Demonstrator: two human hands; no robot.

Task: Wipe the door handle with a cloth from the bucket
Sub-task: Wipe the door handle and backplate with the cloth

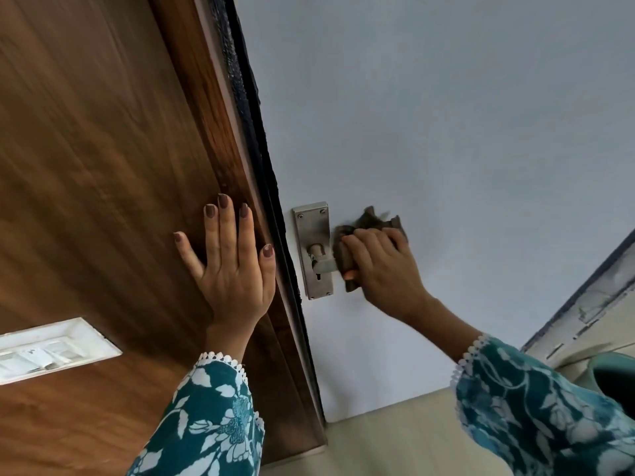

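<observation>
The dark grey-brown crumpled cloth is being clamped in the grip of the right hand, fingers curled over it and thumb tucked beneath. The cloth is being pressed around the brushed-metal lever door handle, whose outer end is being covered by cloth and hand; only a short stub of the lever is being left in sight, beside the round spindle. The handle is being carried on a tall rectangular steel backplate, screwed at its top corners to the pale grey-blue door, with a keyhole showing below the lever. The upper edge of the cloth is being shown blurred.

The left hand is being laid flat against the dark brown wood-grain panel, fingers spread and straight, nothing being held, just beside the black edge strip that is separating panel from door. A white rectangular switch plate is being seen set into the panel at lower left. Both forearms are being covered by teal floral sleeves with white lace trim. At lower right, the rim of a green round bucket is being glimpsed on the pale floor, well apart from the handle.
</observation>
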